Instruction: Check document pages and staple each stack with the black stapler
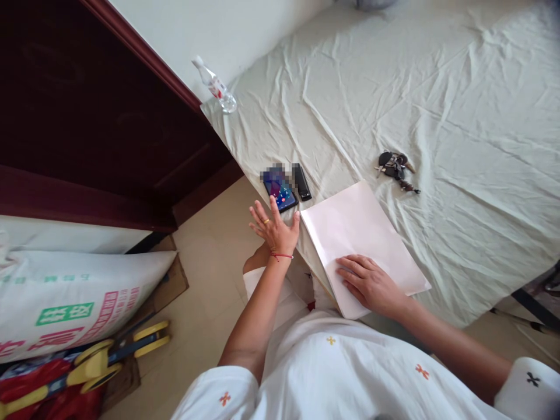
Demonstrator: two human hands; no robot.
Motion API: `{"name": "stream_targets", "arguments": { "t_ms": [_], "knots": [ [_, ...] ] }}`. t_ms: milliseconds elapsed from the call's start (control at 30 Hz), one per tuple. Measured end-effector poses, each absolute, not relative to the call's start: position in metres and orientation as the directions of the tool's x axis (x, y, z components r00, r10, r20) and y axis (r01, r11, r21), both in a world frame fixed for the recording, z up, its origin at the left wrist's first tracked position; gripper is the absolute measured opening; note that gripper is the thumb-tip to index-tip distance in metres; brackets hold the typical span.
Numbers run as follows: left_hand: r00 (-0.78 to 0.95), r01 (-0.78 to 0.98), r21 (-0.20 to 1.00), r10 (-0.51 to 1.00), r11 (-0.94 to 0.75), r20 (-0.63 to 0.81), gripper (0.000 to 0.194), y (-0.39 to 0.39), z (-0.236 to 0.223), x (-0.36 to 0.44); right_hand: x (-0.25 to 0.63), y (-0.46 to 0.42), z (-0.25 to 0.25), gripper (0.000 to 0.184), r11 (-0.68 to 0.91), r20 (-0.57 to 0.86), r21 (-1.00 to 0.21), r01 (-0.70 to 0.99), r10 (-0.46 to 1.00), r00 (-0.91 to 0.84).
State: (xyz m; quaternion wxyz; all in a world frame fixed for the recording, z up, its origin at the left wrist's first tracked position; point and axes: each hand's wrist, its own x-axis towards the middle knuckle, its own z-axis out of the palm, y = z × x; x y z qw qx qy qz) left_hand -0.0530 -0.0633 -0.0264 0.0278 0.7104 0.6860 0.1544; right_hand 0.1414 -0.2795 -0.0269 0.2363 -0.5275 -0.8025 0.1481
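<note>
My left hand [275, 228] hovers with fingers spread, open, just short of a phone [280, 188] with a lit screen that lies near the edge of the bed. A small black device [301, 181] lies right beside the phone. My right hand [370, 284] rests flat, fingers stretched out, on the near part of a white sheet of paper [359, 233] lying on the bed's pale sheet [437, 105]. A bunch of keys [396, 167] lies farther back, to the right of the paper.
A plastic water bottle [216, 87] lies at the bed's far left corner against the wall. A dark wooden cabinet [87, 105] stands at left. A printed sack [74, 297] and a yellow-handled tool [109, 356] sit on the floor.
</note>
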Motion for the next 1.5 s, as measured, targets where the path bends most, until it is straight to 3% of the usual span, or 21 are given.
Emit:
{"name": "stream_targets", "arguments": {
  "t_ms": [200,467,800,1100,1300,1500],
  "knots": [
    [-0.084,0.960,0.281,0.969,0.017,0.230,0.109,-0.055,-0.026,-0.048,0.142,-0.279,-0.027,0.031,0.397,0.226,-0.488,0.777,0.918,-0.327],
    [-0.123,0.962,0.265,0.977,0.074,0.174,0.121,-0.034,-0.018,-0.042,0.141,-0.279,-0.027,0.030,0.400,0.235,-0.489,0.776,0.916,-0.324],
    [-0.005,0.974,0.224,0.989,-0.028,0.148,0.083,-0.057,-0.022,-0.044,0.141,-0.279,-0.027,0.031,0.400,0.228,-0.484,0.779,0.916,-0.329],
    [0.012,0.972,0.231,0.993,-0.040,0.119,0.065,-0.060,-0.025,-0.044,0.142,-0.279,-0.027,0.032,0.382,0.204,-0.525,0.760,0.924,-0.324],
    [-0.036,0.971,0.238,0.987,-0.002,0.154,0.097,-0.059,-0.018,-0.041,0.142,-0.279,-0.027,0.033,0.377,0.198,-0.533,0.757,0.926,-0.322],
    [-0.085,0.970,0.241,0.979,0.038,0.187,0.108,-0.049,-0.016,-0.040,0.142,-0.280,-0.029,0.032,0.384,0.210,-0.524,0.760,0.923,-0.321]
  ]
}}
